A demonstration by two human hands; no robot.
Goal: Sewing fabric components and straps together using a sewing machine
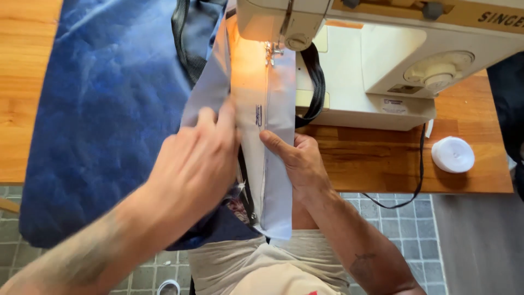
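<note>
A pale grey fabric strip (273, 87) runs from under the needle (268, 54) of a cream sewing machine (382, 65) down toward my lap. My left hand (199, 158) lies flat on the strip's left edge, fingers pointing at the machine. My right hand (297, 161) pinches the strip's right side, thumb on top beside a small dark mark. A large blue cloth (103, 109) spreads to the left over the wooden table (27, 82). The machine's lamp lights the fabric near the needle.
A black strap (316, 82) loops beside the machine's base. A roll of white tape (453, 154) sits on the table at the right. A black cable (420, 175) hangs off the table edge. Grey floor tiles (393, 218) show below.
</note>
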